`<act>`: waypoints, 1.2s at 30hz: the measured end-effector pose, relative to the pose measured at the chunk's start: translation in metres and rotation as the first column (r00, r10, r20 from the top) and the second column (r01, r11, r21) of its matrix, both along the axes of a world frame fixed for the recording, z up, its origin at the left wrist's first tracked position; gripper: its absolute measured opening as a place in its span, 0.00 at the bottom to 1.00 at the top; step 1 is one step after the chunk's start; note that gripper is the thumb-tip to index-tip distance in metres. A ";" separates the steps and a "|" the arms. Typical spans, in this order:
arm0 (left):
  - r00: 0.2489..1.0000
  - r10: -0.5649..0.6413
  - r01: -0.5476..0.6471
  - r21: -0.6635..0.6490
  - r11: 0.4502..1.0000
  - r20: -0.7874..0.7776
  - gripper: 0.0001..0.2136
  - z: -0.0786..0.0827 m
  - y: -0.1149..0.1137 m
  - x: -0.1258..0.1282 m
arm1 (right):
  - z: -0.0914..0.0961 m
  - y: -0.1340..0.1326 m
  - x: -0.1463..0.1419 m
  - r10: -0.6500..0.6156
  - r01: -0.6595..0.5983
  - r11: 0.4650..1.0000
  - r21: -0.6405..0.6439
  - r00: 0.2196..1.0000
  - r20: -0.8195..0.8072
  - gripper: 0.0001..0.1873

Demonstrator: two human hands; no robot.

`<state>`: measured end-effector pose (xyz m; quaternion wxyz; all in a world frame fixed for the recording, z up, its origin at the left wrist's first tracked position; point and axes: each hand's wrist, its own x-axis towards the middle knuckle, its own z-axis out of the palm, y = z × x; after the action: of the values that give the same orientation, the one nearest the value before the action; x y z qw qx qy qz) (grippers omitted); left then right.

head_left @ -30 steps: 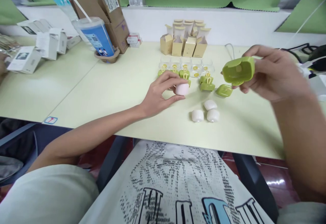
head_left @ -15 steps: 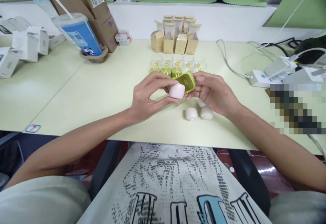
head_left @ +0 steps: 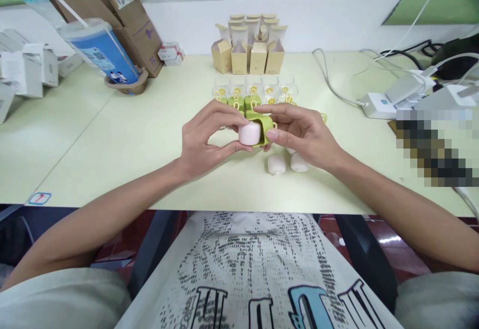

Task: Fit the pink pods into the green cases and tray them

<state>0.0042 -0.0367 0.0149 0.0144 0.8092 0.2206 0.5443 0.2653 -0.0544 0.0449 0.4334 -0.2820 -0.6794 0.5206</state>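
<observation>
A pale pink rounded case point(head_left: 249, 134) is at the open mouth of a lime-green cover point(head_left: 267, 122) (how far in, I cannot tell), both held over the bench point(head_left: 123, 144). The left hand point(head_left: 204, 140) has its grip pinching the case between thumb and fingers; the right hand point(head_left: 309, 135) has its grip pinching the cover. Near the right hand rest whitish rounded cases point(head_left: 276, 164), one mostly hidden. Beyond the hands are looped green covers point(head_left: 235, 101), clear plastic containers point(head_left: 271, 82) with yellow marks, then open tan cartons point(head_left: 239, 60). A power strip point(head_left: 382, 105) lies to the right.
</observation>
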 end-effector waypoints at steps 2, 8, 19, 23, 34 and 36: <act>1.000 -0.014 0.014 -0.005 1.000 0.007 0.17 -0.001 0.002 -0.001 | 0.000 0.001 -0.001 0.005 -0.004 1.000 0.016 1.000 -0.006 0.25; 1.000 0.012 -0.012 -0.049 0.999 0.000 0.20 -0.005 0.006 -0.003 | 0.000 0.001 -0.002 0.015 -0.015 1.000 0.020 1.000 0.000 0.21; 0.990 -0.143 0.143 -0.007 0.990 0.000 0.30 0.004 0.002 0.002 | -0.001 0.000 -0.004 0.081 -0.079 0.996 -0.029 0.995 0.064 0.22; 0.972 -0.192 0.195 0.012 0.981 -0.133 0.19 0.009 -0.002 0.003 | -0.003 -0.003 -0.006 0.084 -0.078 0.990 -0.117 0.996 0.043 0.29; 0.997 -0.081 0.081 0.194 0.978 -0.008 0.29 -0.004 0.019 0.004 | -0.019 0.001 -0.012 -0.069 0.049 0.876 0.480 0.997 0.026 0.13; 0.992 -0.122 0.126 0.111 0.986 -0.043 0.28 -0.005 0.020 0.003 | -0.021 0.002 -0.011 -0.081 0.058 0.863 0.502 0.996 0.023 0.12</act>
<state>0.0073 -0.0166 0.0104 -0.0019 0.8306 0.1388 0.5393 0.2541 -0.0520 0.0240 0.4952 -0.1956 -0.7898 0.3046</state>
